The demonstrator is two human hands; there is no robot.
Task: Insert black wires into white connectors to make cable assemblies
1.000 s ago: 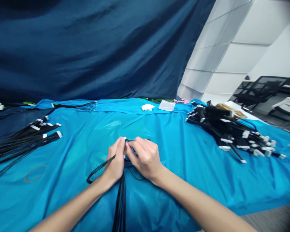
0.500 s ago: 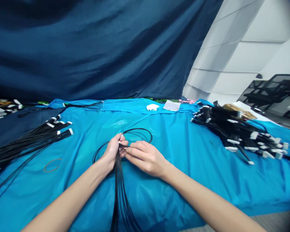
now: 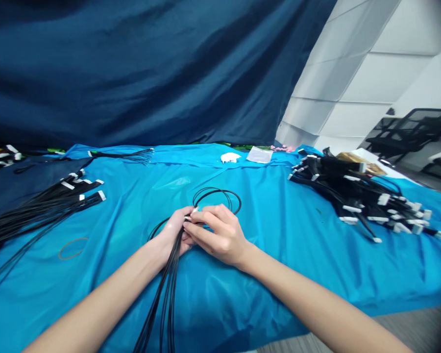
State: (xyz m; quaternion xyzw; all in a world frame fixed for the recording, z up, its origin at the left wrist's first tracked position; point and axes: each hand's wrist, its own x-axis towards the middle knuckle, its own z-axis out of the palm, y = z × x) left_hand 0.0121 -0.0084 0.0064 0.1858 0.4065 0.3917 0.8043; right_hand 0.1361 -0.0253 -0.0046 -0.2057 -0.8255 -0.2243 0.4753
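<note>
A bundle of thin black cables hangs down from between my hands toward the front of the table. My left hand is closed around its upper part. My right hand pinches the same bundle just beside the left fingers, its fingertips touching it near a small white piece. Beyond the hands, part of the cable curves out in a loop over the cloth, and another curve shows left of my left hand. The fingertips partly cover the gripped spot.
Blue cloth covers the table. Black cables with white connectors lie at left, and a heap of black cable bundles lies at right. A brown rubber band, a white scrap and a clear plastic bag rest on the cloth.
My right hand has moved in against the left one, its fingertips now on the bundle near the white piece. The hanging cables have swung left, and the loop has shifted right.
</note>
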